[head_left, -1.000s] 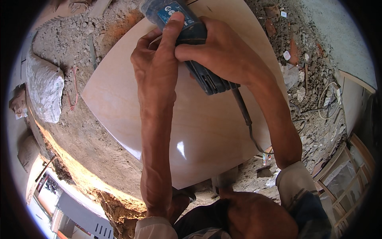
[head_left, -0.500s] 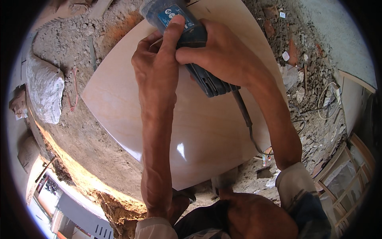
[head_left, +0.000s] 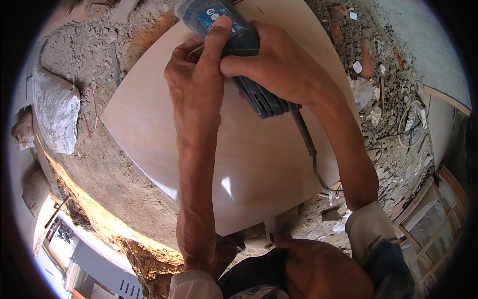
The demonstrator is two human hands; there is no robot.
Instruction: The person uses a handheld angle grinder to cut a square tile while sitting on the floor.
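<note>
A large glossy cream tile (head_left: 269, 184) lies on the rubble ground in front of me. On its far part rests a dark blue-grey corded power tool (head_left: 241, 40) with a blue label and slotted vents at its rear. My left hand (head_left: 199, 65) grips its left side, with the thumb on the label. My right hand (head_left: 274, 62) wraps over its body from the right, thumb reaching toward my left hand. Its working end is hidden under the housing. The power cord (head_left: 304, 134) runs from its back over the tile's right edge.
A whitish sack (head_left: 57, 112) lies at the left. Loose rubble and scraps (head_left: 368, 74) cover the ground at the right, with a pale cable loop (head_left: 411, 124) beyond. A wooden frame (head_left: 438, 224) stands at lower right. My bent knee (head_left: 323, 269) is near the tile's near edge.
The power tool and both hands have shifted very slightly away from me along the tile. The grip looks the same.
</note>
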